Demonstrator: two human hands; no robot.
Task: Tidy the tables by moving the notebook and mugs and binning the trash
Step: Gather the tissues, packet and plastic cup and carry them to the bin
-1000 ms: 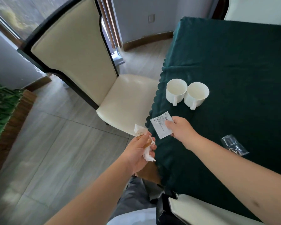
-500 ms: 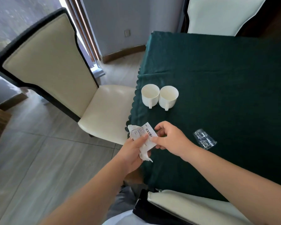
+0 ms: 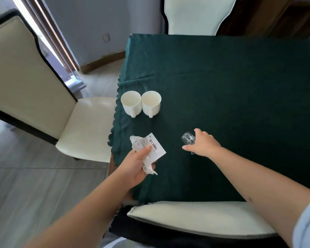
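Observation:
Two white mugs (image 3: 131,104) (image 3: 151,103) stand side by side near the left edge of the green-clothed table (image 3: 231,90), handles toward me. My left hand (image 3: 136,165) is shut on a white printed paper packet (image 3: 153,148) together with a crumpled tissue (image 3: 148,168), over the table's left edge. My right hand (image 3: 203,143) rests over a clear plastic wrapper (image 3: 188,138) lying on the cloth, fingers spread and touching it; whether it grips the wrapper is unclear. No notebook is in view.
A cream chair (image 3: 30,90) stands left of the table, another (image 3: 195,13) at the far end, and a third chair's back (image 3: 200,221) is right in front of me. Grey tiled floor (image 3: 34,185) lies to the left.
My right hand passed the paper packet to my left hand, then moved right onto the clear wrapper. The left hand now holds both packet and tissue. My view has shifted right.

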